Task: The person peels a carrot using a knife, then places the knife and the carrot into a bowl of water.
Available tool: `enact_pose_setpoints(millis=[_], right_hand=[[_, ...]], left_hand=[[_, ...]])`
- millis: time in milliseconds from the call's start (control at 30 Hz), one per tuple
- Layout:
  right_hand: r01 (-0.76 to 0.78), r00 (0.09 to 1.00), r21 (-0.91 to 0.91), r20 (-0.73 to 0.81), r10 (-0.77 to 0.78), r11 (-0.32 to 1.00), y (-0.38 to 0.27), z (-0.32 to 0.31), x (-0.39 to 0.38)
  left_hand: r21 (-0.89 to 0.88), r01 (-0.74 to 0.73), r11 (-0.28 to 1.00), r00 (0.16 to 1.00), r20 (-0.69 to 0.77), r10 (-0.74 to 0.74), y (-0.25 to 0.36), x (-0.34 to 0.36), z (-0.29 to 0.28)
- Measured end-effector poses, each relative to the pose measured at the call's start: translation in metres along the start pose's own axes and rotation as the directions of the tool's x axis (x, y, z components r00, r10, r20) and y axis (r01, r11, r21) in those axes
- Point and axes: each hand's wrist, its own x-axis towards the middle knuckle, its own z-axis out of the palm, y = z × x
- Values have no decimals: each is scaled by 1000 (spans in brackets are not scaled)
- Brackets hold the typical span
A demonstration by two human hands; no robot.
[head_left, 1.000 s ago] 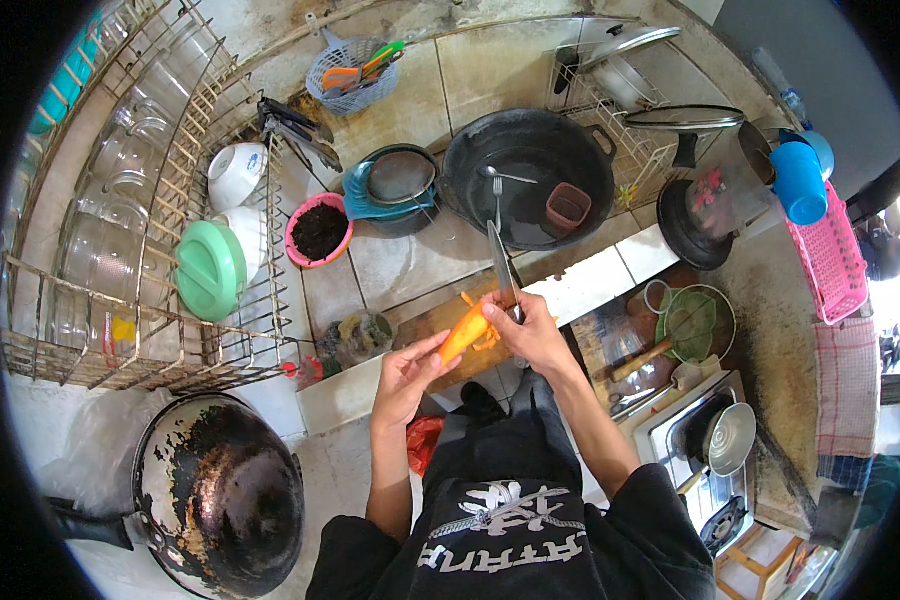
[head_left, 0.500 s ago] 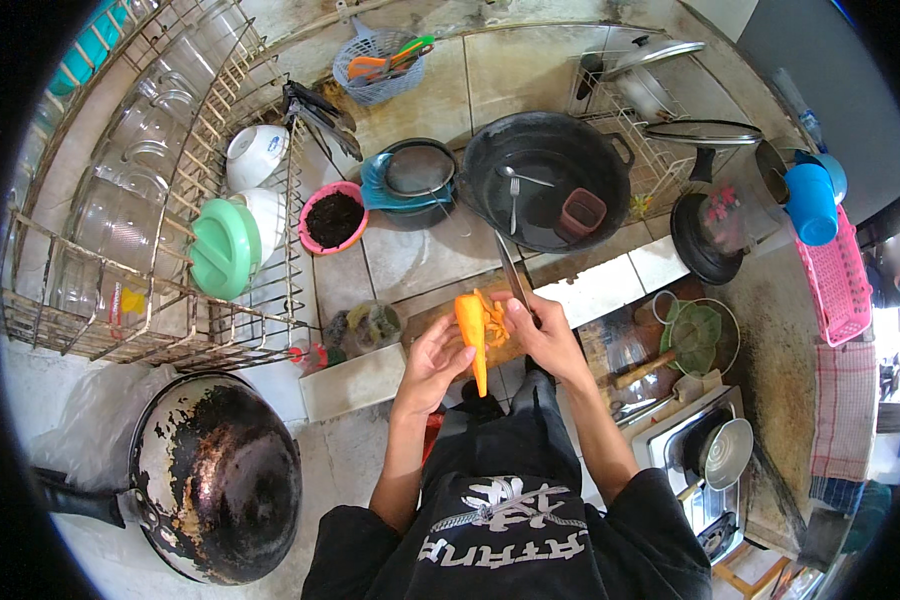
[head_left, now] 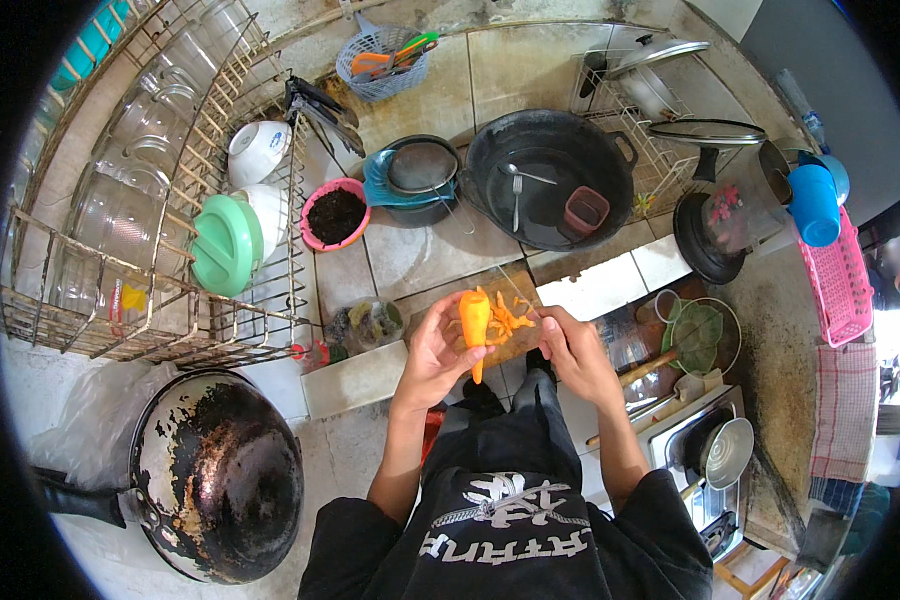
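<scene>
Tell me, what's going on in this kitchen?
A person holds a carrot in the left hand, narrow end toward the body, and a knife in the right hand, clear of the carrot. Orange peelings show between the hands, over a brown board. Beyond, a black basin holds a spoon, a fork and a reddish container.

The carrot [head_left: 474, 318] is smooth and bright orange, thick end away, thin tip nearest. Curled orange peelings [head_left: 507, 322] show just right of the carrot. The knife [head_left: 512, 285], nearly edge-on, slants to its right.

Is wearing blk tee [head_left: 515, 580] w/ short, wide slvs [head_left: 660, 540], white lettering [head_left: 505, 548] + emblem [head_left: 500, 490] on front, dk grey trousers [head_left: 515, 435].
</scene>
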Motion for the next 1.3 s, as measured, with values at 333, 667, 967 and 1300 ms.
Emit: enact_pose_setpoints(millis=[333,667,967,1300], right_hand=[[54,997,88,-61,-48,995,-1,8,-6],[15,999,209,-46,-5,978,-2,4,-2],[-144,988,320,106,115,936,10,16,1],[-277,958,530,220,186,801,18,31,3]], left_hand=[[156,-43,987,998,-34,49,6,-1,-2],[89,-5,996,998,-58,11,16,-3,4],[-120,-7,993,962,-272,-26,-4,8,-9],[-275,31,961,952,-284,-112,-4,14,-14]])
